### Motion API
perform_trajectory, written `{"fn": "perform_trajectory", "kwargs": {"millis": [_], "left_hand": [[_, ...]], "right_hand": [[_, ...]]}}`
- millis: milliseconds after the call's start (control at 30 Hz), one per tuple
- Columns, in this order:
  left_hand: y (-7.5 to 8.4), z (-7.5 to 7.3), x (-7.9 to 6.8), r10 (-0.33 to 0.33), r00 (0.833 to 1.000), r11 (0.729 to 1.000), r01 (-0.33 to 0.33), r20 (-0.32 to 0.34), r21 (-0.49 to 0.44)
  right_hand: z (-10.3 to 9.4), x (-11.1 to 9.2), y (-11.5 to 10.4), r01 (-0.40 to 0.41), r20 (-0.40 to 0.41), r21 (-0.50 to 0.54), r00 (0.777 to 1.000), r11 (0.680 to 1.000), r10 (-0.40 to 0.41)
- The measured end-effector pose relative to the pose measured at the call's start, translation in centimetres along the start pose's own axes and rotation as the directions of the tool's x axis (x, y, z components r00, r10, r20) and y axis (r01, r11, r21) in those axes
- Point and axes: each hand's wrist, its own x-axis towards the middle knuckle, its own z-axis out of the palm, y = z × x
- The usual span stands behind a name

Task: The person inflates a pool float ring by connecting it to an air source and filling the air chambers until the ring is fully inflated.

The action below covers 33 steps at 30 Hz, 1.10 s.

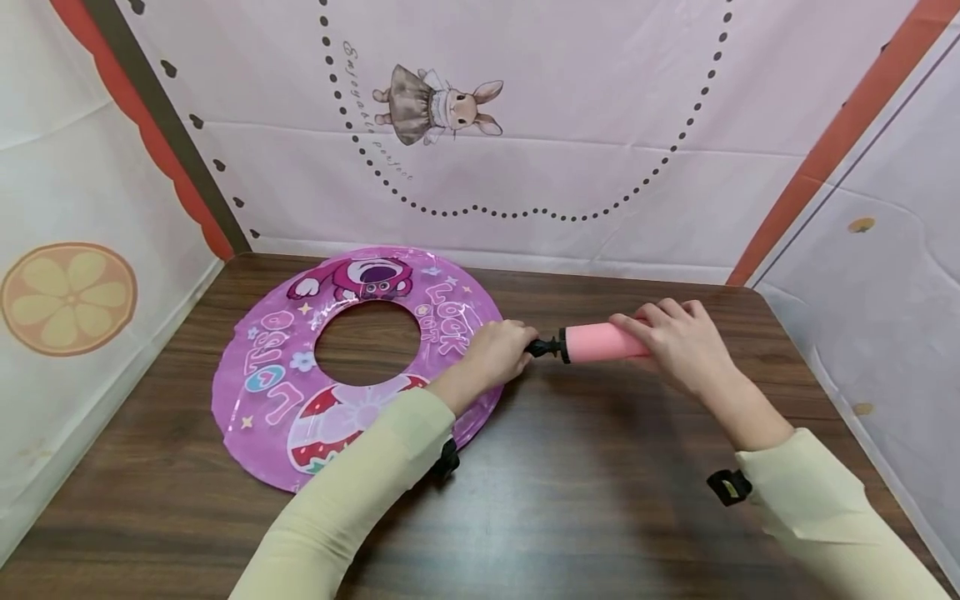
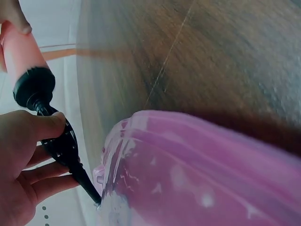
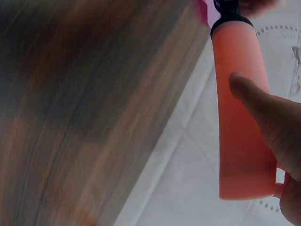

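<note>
A purple swim ring [image 1: 288, 383], printed with a cartoon bear and lettering, lies on the table's left half. Between my hands, to its right, a pink hand pump [image 1: 600, 342] is held nearly level. My left hand [image 1: 495, 350] grips the pump's black nozzle piece [image 2: 61, 141], thumb on one side and fingers on the other. In the left wrist view the slim tip meets the ring's edge by a small clear valve tab [image 2: 98, 174]. Around the pink barrel [image 3: 242, 117] wraps my right hand [image 1: 682, 346], its thumb lying along the side.
Under everything is a dark wood-grain table [image 1: 585, 500]. Printed cloth [image 1: 570, 108] with a rabbit figure hangs behind it, and more cloth stands along the left and right sides. A black wrist camera [image 1: 729, 486] sits below the right sleeve.
</note>
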Motion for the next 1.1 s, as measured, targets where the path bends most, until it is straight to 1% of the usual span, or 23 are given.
{"fn": "perform_trajectory", "kwargs": {"millis": [100,200,300,400,533,600,700,800,900,1033,1100], "left_hand": [[-0.1,-0.1,-0.1,-0.004,1.0,1.0,0.004,0.004,-0.03],[-0.2,-0.1,-0.1,-0.018,1.0,0.998,0.018,0.016,-0.058],[-0.3,-0.2,-0.1,-0.027,0.999,0.998,0.029,0.039,-0.064],[-0.4,-0.3,-0.1,-0.023,0.998,0.998,0.026,0.058,-0.059],[-0.5,-0.4,-0.2,-0.017,0.998,0.998,0.021,0.065,-0.057],[-0.7,-0.4,-0.3,-0.021,0.998,0.998,0.024,0.064,-0.057],[-0.8,-0.2,-0.5,-0.023,0.998,0.998,0.026,0.059,-0.052],[-0.9,0.0,-0.7,-0.023,0.999,0.999,0.025,0.043,-0.041],[-0.9,0.0,-0.7,-0.016,1.0,0.999,0.017,0.02,-0.033],[-0.5,-0.2,-0.7,0.012,1.0,0.999,-0.013,-0.007,-0.039],[-0.4,-0.4,-0.7,0.015,1.0,0.999,-0.016,-0.016,-0.039]], "right_hand": [[0.2,0.4,-0.5,0.001,-0.009,0.008,1.0,1.0,-0.001],[0.1,0.2,-0.2,0.009,-0.029,0.018,1.0,1.0,-0.009],[-0.3,-0.6,0.6,0.015,-0.047,0.037,0.999,0.999,-0.013],[-0.9,-1.7,1.7,0.016,-0.055,0.064,0.998,0.998,-0.012],[-2.2,-3.4,3.5,-0.017,-0.025,0.095,0.999,0.995,0.02],[-3.0,-4.3,4.5,-0.057,0.006,0.101,0.998,0.993,0.057],[-4.1,-5.8,5.9,-0.127,0.064,0.099,0.991,0.987,0.121],[-4.5,-6.4,6.3,-0.153,0.099,0.077,0.984,0.985,0.145],[-4.0,-5.5,5.3,-0.107,0.07,0.072,0.992,0.992,0.102],[-2.6,-2.7,2.7,-0.022,0.01,0.038,1.0,0.999,0.021],[-2.0,-1.3,1.5,0.0,-0.004,0.014,1.0,1.0,0.0]]}}
